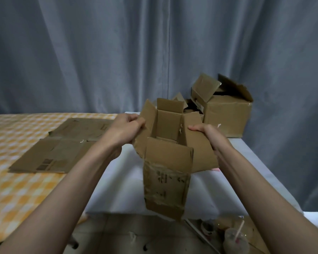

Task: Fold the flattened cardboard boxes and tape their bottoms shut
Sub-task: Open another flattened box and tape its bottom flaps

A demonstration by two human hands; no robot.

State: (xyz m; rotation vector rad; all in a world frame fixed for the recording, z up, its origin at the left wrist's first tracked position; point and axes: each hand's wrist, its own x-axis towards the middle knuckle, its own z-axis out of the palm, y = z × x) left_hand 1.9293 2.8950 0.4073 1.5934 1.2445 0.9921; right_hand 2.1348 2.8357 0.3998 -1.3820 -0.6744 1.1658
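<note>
Head view: a small opened cardboard box (166, 180) is being held up in the air above the near edge of the white-covered table (121, 189), its top flaps spread outward and its inside showing. The left flap is being pinched by the left hand (126, 128), fingers curled over the flap's edge with the thumb on its upper face. The right flap is being gripped by the right hand (209, 134), thumb lying along the top and the other fingers hidden beneath the cardboard. Worn tape and dark printing are being shown on the box's near wall. Flattened cardboard boxes (62, 145) are lying to the left on the yellow checked cloth (11, 147), well apart from the held box. Folded boxes (226, 110) are being kept at the far right of the table, flaps open, against the grey-blue curtain (99, 52). A plastic cup with a straw (236, 241) is standing on the floor, near right.
</note>
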